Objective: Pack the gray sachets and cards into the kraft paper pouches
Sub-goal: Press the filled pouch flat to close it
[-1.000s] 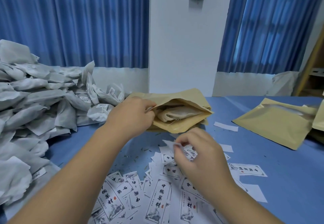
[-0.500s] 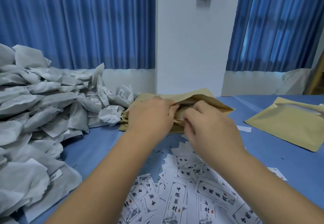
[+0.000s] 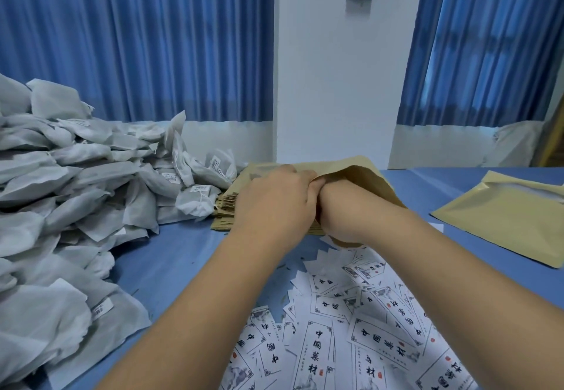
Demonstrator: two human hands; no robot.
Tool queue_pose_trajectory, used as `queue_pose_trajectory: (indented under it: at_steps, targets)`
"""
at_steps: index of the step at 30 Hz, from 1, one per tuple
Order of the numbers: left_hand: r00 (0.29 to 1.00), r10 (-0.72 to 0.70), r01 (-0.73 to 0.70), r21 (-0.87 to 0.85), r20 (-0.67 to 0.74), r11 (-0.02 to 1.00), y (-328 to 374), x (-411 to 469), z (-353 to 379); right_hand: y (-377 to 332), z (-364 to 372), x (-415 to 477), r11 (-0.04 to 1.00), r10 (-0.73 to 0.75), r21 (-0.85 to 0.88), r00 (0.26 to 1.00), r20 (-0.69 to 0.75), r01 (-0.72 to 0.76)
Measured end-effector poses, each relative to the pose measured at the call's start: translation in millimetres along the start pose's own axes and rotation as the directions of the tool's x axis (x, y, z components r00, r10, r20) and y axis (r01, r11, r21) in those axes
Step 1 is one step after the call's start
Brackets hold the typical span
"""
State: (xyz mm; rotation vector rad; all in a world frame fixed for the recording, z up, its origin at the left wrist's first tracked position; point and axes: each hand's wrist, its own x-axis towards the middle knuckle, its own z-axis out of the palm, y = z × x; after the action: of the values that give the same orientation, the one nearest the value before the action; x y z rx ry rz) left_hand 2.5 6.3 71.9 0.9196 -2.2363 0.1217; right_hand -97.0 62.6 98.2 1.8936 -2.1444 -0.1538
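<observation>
Just beyond the scattered printed cards (image 3: 351, 322), the left hand (image 3: 274, 203) grips the upper lip of the open kraft pouch (image 3: 369, 179), its fingers curled over the edge. The right hand (image 3: 345, 209) is pushed into the pouch's mouth; its fingers are hidden inside, so I cannot tell whether they hold anything. The pouch rests on a stack of flat pouches (image 3: 225, 209) on the blue counter (image 3: 183, 267). Gray sachets (image 3: 76, 194) are heaped on the left, right up against the stack. A second pouch (image 3: 503, 218) lies well apart on the right.
</observation>
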Motion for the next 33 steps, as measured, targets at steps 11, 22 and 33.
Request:
queue_pose_trajectory:
  at_steps: [11, 22, 33]
  targets:
    - [0.997, -0.077, 0.078, 0.029, -0.015, 0.997, -12, 5, -4, 7, 22, -32, 0.937, 0.188, 0.347, 0.891, -0.413, -0.037]
    - [0.979, -0.169, 0.201, -0.379, 0.117, 0.903, -16, 5, -7, 22, 64, -82, 0.934, 0.318, 0.345, 0.661, -0.680, -0.094]
    - [0.943, -0.331, 0.236, -0.742, 0.020, 0.628, -8, -30, -43, 33, 65, -93, 0.959, 0.147, 0.263, 0.614, -0.775, 0.102]
